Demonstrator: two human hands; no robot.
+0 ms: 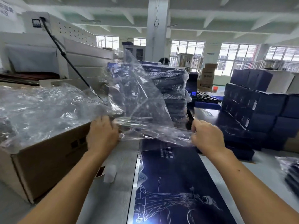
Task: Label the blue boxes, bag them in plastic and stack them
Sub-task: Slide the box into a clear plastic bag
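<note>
The blue box lies flat on the table right in front of you, not yet bagged. Just above its far end your left hand and right hand each pinch an edge of the clear plastic bag. Your fingers are curled on the film, and your hands are set apart so it stretches between them. Find the mouth first: part the two layers with your thumbs, spread them wider than the box end, then draw the bag on squarely. Behind the bag stands the stack of bagged boxes, likely where this one goes.
</note>
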